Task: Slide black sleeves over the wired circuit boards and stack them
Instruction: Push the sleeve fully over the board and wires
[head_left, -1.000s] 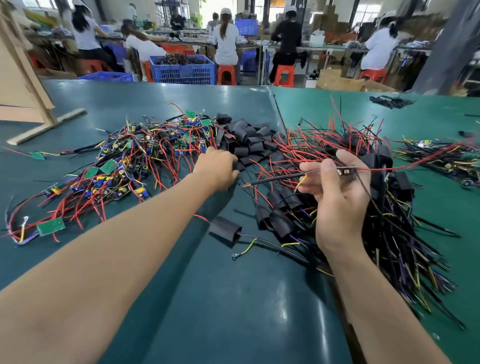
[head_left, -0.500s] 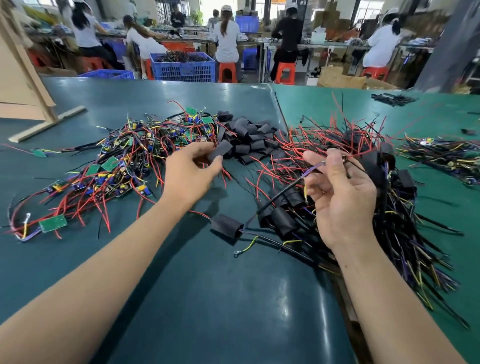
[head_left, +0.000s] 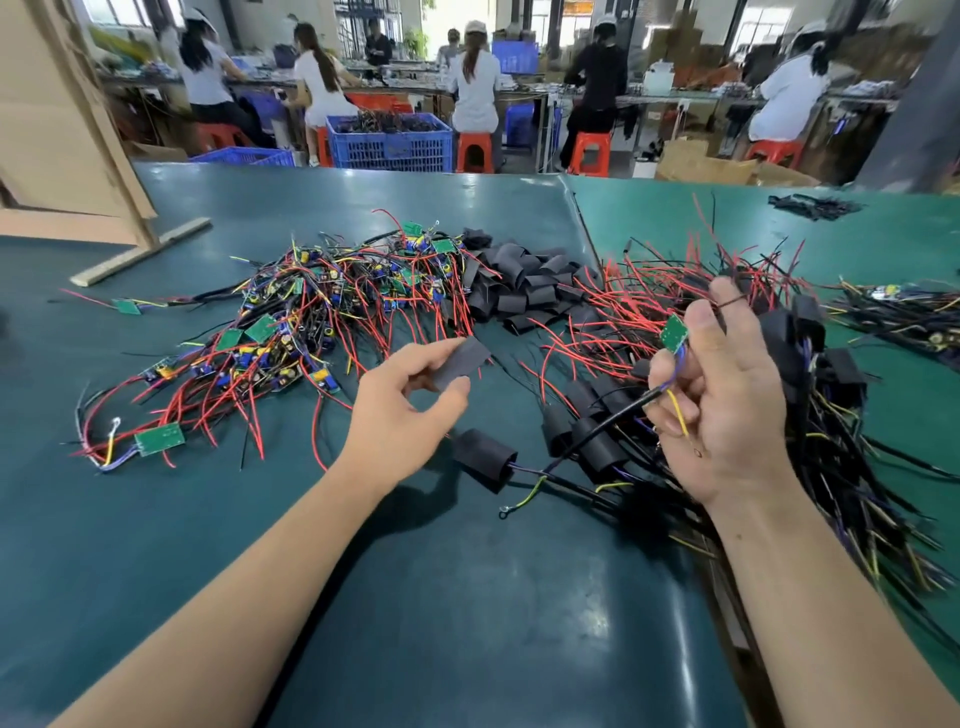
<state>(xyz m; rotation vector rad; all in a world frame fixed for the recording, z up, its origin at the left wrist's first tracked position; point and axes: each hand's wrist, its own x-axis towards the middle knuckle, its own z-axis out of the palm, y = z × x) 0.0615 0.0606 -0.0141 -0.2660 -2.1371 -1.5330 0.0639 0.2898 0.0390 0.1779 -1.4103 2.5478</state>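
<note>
Pinching a black sleeve (head_left: 460, 362), the left hand (head_left: 402, 415) nears the right hand (head_left: 719, 400), which grips a wired board (head_left: 674, 332).

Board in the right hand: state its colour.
Green circuit board, seen in the head view.

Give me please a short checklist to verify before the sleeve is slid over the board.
1. Left hand has a grip on one black sleeve: ok.
2. Right hand holds a wired circuit board, green end pointing up: ok.
3. Sleeve mouth is open, not flattened: cannot tell.
4. Sleeve is lined up with the board: not ok, they are apart.
5. Board's wires are free of the sleeved pile below: cannot tell.
6. Bare table in front for stacking: ok.
</note>
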